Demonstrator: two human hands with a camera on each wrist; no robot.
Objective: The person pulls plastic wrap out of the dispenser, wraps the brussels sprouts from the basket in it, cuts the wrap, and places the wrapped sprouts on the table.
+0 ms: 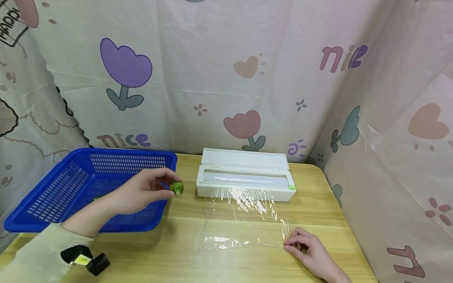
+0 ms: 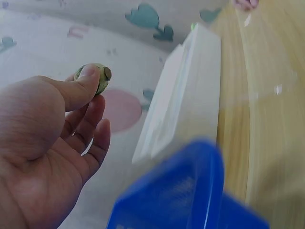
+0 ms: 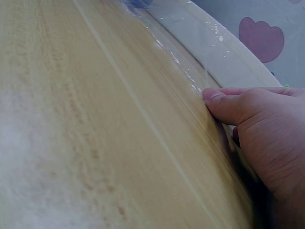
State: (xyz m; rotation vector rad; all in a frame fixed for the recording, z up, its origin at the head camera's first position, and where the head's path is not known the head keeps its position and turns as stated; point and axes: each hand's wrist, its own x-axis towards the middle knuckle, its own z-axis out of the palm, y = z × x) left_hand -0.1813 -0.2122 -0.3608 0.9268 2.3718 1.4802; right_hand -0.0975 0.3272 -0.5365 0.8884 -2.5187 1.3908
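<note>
Between thumb and fingertips, my left hand (image 1: pixel 141 190) pinches a small green Brussels sprout (image 1: pixel 177 188), held up at the right rim of the blue basket. Its cut stem end shows beside the thumb in the left wrist view, where the sprout (image 2: pixel 97 78) looks pale green. My right hand (image 1: pixel 311 251) pinches the near right corner of a clear sheet of plastic wrap (image 1: pixel 244 230). That sheet runs from a white wrap dispenser box (image 1: pixel 247 192) toward the front of the table. In the right wrist view the film's edge stretches away from the thumb tip.
The blue plastic basket (image 1: pixel 164 157) stands at the left of the wooden table (image 1: pixel 198 267), with a bit of green inside, mostly hidden by the left arm. The dispenser's lid (image 1: pixel 244 158) is raised. A printed curtain (image 1: pixel 198 78) hangs behind and at both sides.
</note>
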